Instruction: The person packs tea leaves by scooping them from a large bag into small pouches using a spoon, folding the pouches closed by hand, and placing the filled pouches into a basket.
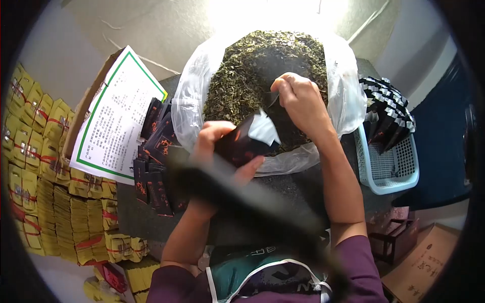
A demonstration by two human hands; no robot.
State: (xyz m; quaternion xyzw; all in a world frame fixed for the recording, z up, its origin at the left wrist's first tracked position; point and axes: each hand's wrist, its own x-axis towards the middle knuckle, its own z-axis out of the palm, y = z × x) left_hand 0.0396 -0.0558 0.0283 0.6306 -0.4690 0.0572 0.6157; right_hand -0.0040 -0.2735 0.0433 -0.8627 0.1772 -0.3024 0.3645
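My left hand (209, 139) holds a small black packet (241, 144) with orange marks, its silvery white inner lining (263, 130) showing at the open end. To the right and a little higher, my right hand (299, 96) is closed in a pinch over the dried leaves, on a thin object that is too small to name. The dark green dried leaves (237, 76) fill a large clear plastic bag (346, 86) around both hands. A blurred dark strap-like shape crosses in front of my left wrist and hides part of it.
Black packets (159, 184) lie left of the bag, beside a green-bordered printed sheet (113, 116). A light blue basket (389, 188) at right holds upright black packets (386, 113). Yellow bundles (65, 212) are stacked far left. A cardboard box (422, 265) sits lower right.
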